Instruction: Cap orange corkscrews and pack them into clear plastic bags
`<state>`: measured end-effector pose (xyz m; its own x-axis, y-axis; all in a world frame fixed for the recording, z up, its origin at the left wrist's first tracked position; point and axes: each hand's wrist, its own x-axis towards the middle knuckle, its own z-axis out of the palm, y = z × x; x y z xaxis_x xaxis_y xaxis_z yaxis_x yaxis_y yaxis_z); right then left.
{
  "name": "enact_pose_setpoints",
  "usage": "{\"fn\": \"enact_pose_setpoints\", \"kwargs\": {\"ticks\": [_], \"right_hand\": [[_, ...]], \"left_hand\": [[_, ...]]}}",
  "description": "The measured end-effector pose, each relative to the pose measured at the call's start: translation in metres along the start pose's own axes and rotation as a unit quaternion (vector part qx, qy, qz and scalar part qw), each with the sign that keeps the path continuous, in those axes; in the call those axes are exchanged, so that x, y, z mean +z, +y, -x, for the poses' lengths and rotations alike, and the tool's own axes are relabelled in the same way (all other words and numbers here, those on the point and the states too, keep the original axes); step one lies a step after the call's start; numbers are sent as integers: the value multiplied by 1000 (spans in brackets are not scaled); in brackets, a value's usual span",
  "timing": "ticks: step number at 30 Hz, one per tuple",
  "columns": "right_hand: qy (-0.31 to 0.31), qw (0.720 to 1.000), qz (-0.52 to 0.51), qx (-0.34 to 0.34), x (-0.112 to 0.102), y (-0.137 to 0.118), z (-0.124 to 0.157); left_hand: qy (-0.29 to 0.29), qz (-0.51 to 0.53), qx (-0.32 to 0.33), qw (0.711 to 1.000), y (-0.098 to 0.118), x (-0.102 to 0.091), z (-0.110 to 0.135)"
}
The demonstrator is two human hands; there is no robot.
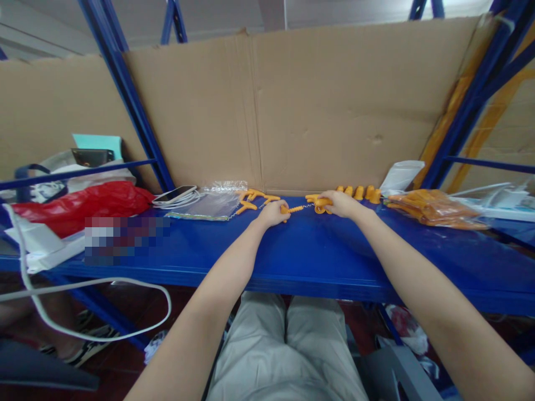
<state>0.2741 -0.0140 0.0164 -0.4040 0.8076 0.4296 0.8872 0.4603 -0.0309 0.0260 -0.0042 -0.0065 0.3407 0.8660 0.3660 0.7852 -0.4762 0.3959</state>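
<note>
My left hand point(272, 214) is closed around the handle of an orange T-handled screw point(296, 209). Its ridged shaft points right and ends in a thin metal spiral. To the right, my right hand point(341, 204) has its fingers closed on an orange plastic piece point(321, 202), partly hidden by the fingers, at the tip of that spiral. Beyond my left hand lie several more orange T-handled pieces point(246, 205) with thin spiral tips. A row of orange cone-shaped caps point(358, 193) stands just past my right hand.
A clear plastic bag point(204, 205) and a phone with a white cable point(180, 195) lie left on the blue shelf point(317, 262). Bagged orange parts point(434, 207) are at right. A red bag point(92, 206) sits far left; cardboard point(334, 106) walls the back.
</note>
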Motion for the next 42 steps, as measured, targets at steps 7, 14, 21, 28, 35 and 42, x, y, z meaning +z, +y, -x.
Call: {"fn": "enact_pose_setpoints", "kwargs": {"ticks": [7,14,21,28,35,42], "right_hand": [[3,999,-8,-39,3,-5,-2],[2,996,0,-86,4,-25,0],[-20,997,24,-69,4,-38,3],[21,997,-51,-62,20,-24,-3],[-4,949,-312,37,15,-5,-2],[-84,907,-384,153,4,-24,0]], "left_hand": [[11,7,13,1000,2,0,0],[13,-3,32,999,3,-2,0],[11,13,19,1000,0,-2,-1],[10,63,-6,998,-1,0,-1],[24,70,-21,997,2,-1,1],[40,63,-3,997,-2,1,0]]}}
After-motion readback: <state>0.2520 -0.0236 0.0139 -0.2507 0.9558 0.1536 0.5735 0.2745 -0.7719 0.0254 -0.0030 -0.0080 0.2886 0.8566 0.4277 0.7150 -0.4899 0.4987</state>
